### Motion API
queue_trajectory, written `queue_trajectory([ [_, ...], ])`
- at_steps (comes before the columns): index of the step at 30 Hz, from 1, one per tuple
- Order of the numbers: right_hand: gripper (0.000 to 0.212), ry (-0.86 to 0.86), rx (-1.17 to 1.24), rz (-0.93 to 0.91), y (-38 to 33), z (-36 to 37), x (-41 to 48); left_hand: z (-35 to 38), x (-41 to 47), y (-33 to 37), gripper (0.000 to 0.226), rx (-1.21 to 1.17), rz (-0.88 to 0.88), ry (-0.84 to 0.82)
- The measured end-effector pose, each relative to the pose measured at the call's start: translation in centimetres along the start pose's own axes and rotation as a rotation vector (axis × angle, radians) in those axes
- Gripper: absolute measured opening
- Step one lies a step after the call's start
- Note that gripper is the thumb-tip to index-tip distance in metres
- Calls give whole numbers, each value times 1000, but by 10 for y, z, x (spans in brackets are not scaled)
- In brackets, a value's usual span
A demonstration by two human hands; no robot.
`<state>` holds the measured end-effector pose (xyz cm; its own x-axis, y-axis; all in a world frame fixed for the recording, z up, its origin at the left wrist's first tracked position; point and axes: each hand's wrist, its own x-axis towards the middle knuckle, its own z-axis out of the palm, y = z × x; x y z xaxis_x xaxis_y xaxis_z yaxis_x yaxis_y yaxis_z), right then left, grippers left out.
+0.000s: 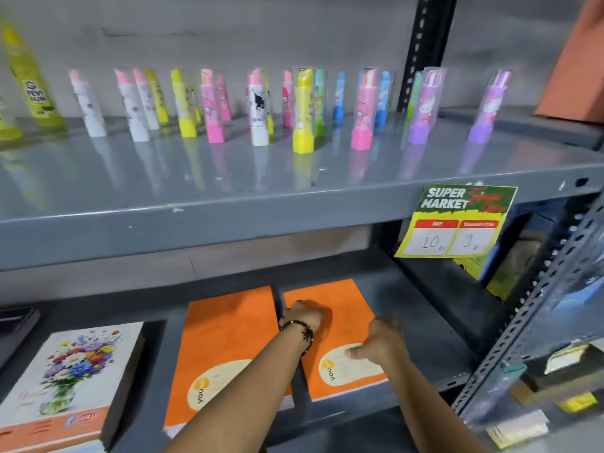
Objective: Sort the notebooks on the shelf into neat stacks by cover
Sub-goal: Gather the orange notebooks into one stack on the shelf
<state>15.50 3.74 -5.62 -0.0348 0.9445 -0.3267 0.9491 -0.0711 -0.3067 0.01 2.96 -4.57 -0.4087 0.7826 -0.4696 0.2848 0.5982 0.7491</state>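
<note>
Now both hands rest curled, fingers tucked in, on the right orange stack (330,341): left hand (305,317) at its far half, right hand (380,343) near its label. Beside it lie a second orange stack (225,335) and one floral stack (68,380), all on the lower shelf (421,325).

Grey steel shelving (228,220) stood against a bare grey wall (228,31), braced by a black perforated upright (421,50), its surface glossy with reflections.
</note>
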Motion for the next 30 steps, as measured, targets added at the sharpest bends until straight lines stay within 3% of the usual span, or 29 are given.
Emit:
queue_trajectory([
  [5, 111, -88, -93, 119, -6, -9, 5, 4, 13, 5, 66, 6, -61, 61],
  [8, 134, -129, -56, 173, -4, -14, 14, 9, 6, 12, 23, -240, -1, 32],
  [11, 137, -122, 46, 195, -2, -17, 18, 16, 0, 14, 20, -312, 41, -8],
  [13, 134, -117, 150, 193, 2, -18, 20, 11, -5, 14, 14, -299, 55, 52],
  [15, 126, -119, 277, 186, 6, -19, 20, 3, 0, 8, 31, -304, 83, 86],
  [17, 100, -109, 428, 167, 10, -24, 19, -13, -1, 7, 34, -351, 92, 54],
  [22, 52, -172, 1177, 52, 15, -34, 10, -70, -4, 12, 28, -507, 119, -155],
  [26, 48, -129, 1264, -118, -1, -50, -1, -101, -7, 8, 43, -509, 168, -189],
  [30, 47, -129, 1230, -170, -10, -68, -9, -104, -17, 2, 39, -609, 212, -178],
])
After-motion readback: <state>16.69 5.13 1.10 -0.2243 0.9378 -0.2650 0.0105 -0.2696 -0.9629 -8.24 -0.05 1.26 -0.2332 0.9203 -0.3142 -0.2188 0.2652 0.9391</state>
